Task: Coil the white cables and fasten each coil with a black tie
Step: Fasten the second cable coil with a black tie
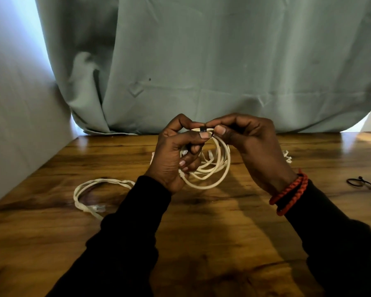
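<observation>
A coil of white cable point(222, 166) hangs in the air above the wooden table point(201, 221), held between both hands. My left hand point(176, 155) grips the coil's left side, its lower fingers curled round the strands. My right hand point(248, 144) pinches the top of the coil, where a small black tie point(202, 129) sits between the thumbs and fingertips of both hands. A second white cable point(90, 189) lies loosely looped on the table at the left, its clear plug point(98, 208) beside it. Another black tie point(359, 182) lies on the table at the far right.
A grey-green curtain point(201, 71) hangs behind the table's far edge. A pale wall point(19, 125) borders the left side. More white cable point(287, 156) shows behind my right hand. A red braided band point(291, 192) circles my right wrist.
</observation>
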